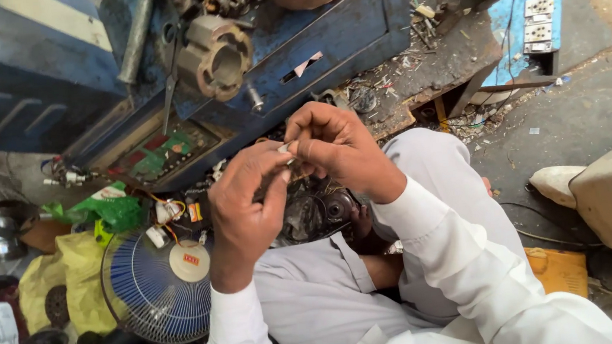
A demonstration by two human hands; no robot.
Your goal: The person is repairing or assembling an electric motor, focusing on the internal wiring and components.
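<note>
Blue spokes of a fan guard (154, 287) lie at eight o'clock, with a cream hub at its middle and yellow sacks (70, 288) at its nine o'clock. At the fan's eleven o'clock sits a green circuit board (162, 152) under the blue machine housing (35, 78). Centre frame, the left hand (245, 204) pinches narrow, fingertips meeting the right hand (337, 146) at its one o'clock. Between both sets of fingertips is a small pale part (286, 149), too tiny to identify. Below the hands, at six o'clock, a dark motor (317, 212) rests on the lap. White switch sockets (538, 22) sit at two o'clock.
</note>
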